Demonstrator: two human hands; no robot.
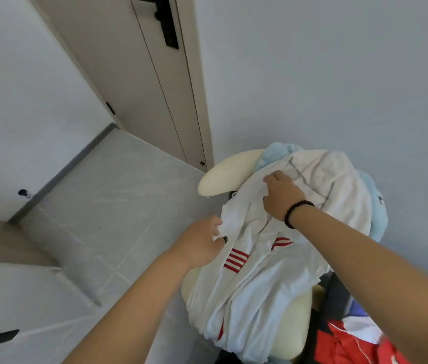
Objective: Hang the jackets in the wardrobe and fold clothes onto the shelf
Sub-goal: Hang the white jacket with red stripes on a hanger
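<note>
A white jacket with red stripes [265, 279] lies spread over a big cream and light-blue plush toy [223, 172] by the wall. My left hand [202, 243] pinches the jacket's left front edge near the red stripes. My right hand [281, 198], with a black bead bracelet on its wrist, grips the fabric near the collar. Under the collar end lies a white towel-like cloth [338, 177].
A red, black and white garment [351, 337] is piled at the bottom right. A closed cream door [155, 88] with a black handle stands at the top, beside the grey wall. Grey tiled floor [118, 206] stretches to the left. White furniture edges sit at the lower left.
</note>
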